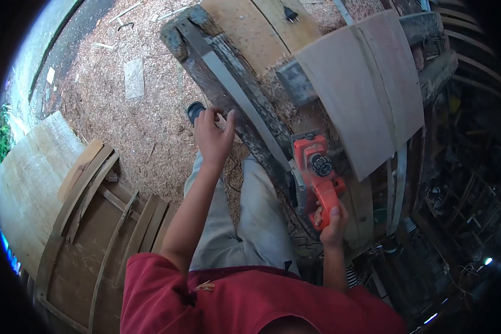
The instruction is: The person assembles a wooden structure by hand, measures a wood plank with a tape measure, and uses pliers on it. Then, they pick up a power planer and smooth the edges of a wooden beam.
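Observation:
My right hand (332,224) is wrapped round the rear handle of a red electric planer (319,170), which has a black ribbed knob. The planer sits at the near end of a long narrow wooden strip (242,100), which lies along a rough, weathered beam (261,94). Over the beam's left edge hovers my left hand (212,133), its thumb and fingers apart and nothing between them. A sandalled foot (195,111) shows just beyond the left fingertips.
A thin plywood sheet (367,83) lies on the right, over wooden blocks (298,82). Wood shavings (106,106) cover the ground. Curved wooden pieces (83,183) and a panel (33,183) lean at the left. A black plug (290,14) rests on boards at the top.

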Demonstrator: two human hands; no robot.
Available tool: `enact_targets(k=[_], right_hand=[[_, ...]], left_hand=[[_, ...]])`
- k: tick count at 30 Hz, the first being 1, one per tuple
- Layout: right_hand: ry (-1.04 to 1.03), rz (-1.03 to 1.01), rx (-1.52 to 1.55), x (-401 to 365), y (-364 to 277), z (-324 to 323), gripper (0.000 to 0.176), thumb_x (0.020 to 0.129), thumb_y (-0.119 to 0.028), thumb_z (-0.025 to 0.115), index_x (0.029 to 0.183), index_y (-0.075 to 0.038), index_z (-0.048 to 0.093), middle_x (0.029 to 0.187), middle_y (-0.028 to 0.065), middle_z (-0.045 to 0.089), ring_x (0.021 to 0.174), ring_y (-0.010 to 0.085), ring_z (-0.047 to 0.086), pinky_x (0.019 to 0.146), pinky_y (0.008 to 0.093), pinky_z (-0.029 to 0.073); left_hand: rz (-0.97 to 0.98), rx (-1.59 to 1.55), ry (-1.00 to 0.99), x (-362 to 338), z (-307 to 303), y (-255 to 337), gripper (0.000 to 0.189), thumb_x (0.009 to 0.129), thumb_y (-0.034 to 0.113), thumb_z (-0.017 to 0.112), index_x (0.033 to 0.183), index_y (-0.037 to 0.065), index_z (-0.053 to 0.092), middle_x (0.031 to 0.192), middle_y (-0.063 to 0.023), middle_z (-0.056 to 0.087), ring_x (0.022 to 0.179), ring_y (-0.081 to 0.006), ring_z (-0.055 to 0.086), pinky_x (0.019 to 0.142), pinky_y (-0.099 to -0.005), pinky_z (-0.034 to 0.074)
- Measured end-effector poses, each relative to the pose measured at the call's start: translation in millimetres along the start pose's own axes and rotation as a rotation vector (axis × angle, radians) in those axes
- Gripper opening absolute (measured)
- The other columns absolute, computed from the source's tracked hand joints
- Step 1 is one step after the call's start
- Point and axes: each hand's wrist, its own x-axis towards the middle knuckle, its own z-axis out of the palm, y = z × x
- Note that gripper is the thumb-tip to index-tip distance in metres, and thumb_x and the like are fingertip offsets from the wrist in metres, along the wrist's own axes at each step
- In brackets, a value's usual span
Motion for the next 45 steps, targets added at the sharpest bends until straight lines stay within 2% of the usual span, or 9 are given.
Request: enact_targets(k=[4, 5, 14, 20, 29, 33, 36, 37, 45], right_hand=[[-0.033, 0.016, 0.003, -19, 25, -47, 0.052, 0.100, -0.051, 0.057, 0.104, 0.000, 0.064, 0.067, -0.0001, 0.054, 0.054, 0.0060, 0.049, 0.048, 0.0233, 0.034], [-0.042, 0.023, -0.008, -23, 31, -58, 0.051, 0.101, -0.051, 0.057, 0.103, 0.000, 0.064, 0.067, -0.0003, 0.054, 0.055, 0.0059, 0.048, 0.049, 0.0236, 0.034], [-0.069, 0.000, 0.014, -19, 57, -98, 0.043, 0.100, -0.043, 0.057, 0.099, 0.000, 0.062, 0.066, -0.0003, 0.051, 0.055, 0.0071, 0.046, 0.051, 0.0256, 0.035], [-0.120, 0.030, 0.054, -14, 63, -106, 0.043, 0.100, -0.042, 0.058, 0.102, 0.000, 0.062, 0.065, -0.0002, 0.051, 0.054, 0.0068, 0.045, 0.050, 0.0247, 0.035], [-0.167, 0.029, 0.012, -10, 63, -111, 0.045, 0.101, -0.043, 0.056, 0.104, 0.001, 0.063, 0.066, -0.0001, 0.052, 0.053, 0.0066, 0.046, 0.048, 0.0237, 0.035], [-0.167, 0.015, -0.002, -7, 60, -106, 0.045, 0.101, -0.042, 0.056, 0.106, 0.003, 0.063, 0.066, 0.0008, 0.053, 0.053, 0.0074, 0.047, 0.048, 0.0237, 0.036], [-0.172, 0.030, 0.019, -5, 66, -106, 0.046, 0.102, -0.041, 0.055, 0.107, 0.004, 0.063, 0.067, 0.0013, 0.053, 0.053, 0.0078, 0.049, 0.048, 0.0238, 0.036], [-0.171, 0.030, 0.019, -5, 67, -105, 0.046, 0.102, -0.041, 0.055, 0.107, 0.004, 0.063, 0.067, 0.0012, 0.053, 0.053, 0.0078, 0.049, 0.047, 0.0238, 0.037], [-0.167, -0.005, -0.007, -8, 63, -97, 0.048, 0.102, -0.044, 0.055, 0.106, 0.003, 0.062, 0.066, 0.0008, 0.053, 0.053, 0.0075, 0.049, 0.047, 0.0233, 0.036]], left_hand=[[-0.015, 0.247, 0.109, -9, 41, 38, 0.058, 0.081, 0.057, 0.080, 0.093, 0.002, 0.065, 0.092, -0.0132, 0.065, 0.089, -0.0344, 0.061, 0.080, -0.0440, 0.048], [-0.039, 0.310, 0.083, -9, 45, 44, 0.066, 0.079, 0.065, 0.080, 0.095, 0.001, 0.068, 0.090, -0.0153, 0.068, 0.089, -0.0352, 0.066, 0.080, -0.0486, 0.051], [-0.345, 0.180, 0.050, -19, 59, 43, 0.059, 0.086, 0.056, 0.076, 0.098, -0.001, 0.071, 0.084, -0.0181, 0.073, 0.080, -0.0345, 0.072, 0.074, -0.0433, 0.055], [-0.380, -0.149, -0.043, -23, 62, 8, 0.051, 0.093, 0.048, 0.072, 0.103, -0.002, 0.075, 0.088, -0.0173, 0.076, 0.081, -0.0299, 0.075, 0.077, -0.0409, 0.056], [-0.369, -0.237, -0.058, -24, 61, 1, 0.051, 0.096, 0.044, 0.069, 0.109, -0.006, 0.073, 0.097, -0.0209, 0.076, 0.090, -0.0322, 0.075, 0.082, -0.0404, 0.056], [-0.390, -0.251, -0.078, -24, 56, 11, 0.054, 0.094, 0.047, 0.071, 0.107, -0.005, 0.072, 0.091, -0.0174, 0.075, 0.085, -0.0305, 0.073, 0.079, -0.0404, 0.056], [-0.384, -0.061, -0.041, -26, 45, 35, 0.053, 0.092, 0.045, 0.075, 0.098, -0.007, 0.071, 0.083, -0.0149, 0.073, 0.076, -0.0233, 0.072, 0.071, -0.0364, 0.055], [-0.385, 0.000, -0.027, -27, 44, 41, 0.055, 0.088, 0.052, 0.076, 0.089, -0.002, 0.070, 0.078, -0.0155, 0.071, 0.074, -0.0293, 0.071, 0.071, -0.0399, 0.055], [-0.349, 0.357, -0.125, -38, 51, 56, 0.061, 0.088, 0.061, 0.066, 0.085, 0.000, 0.070, 0.081, -0.0198, 0.072, 0.081, -0.0397, 0.072, 0.075, -0.0472, 0.056]])
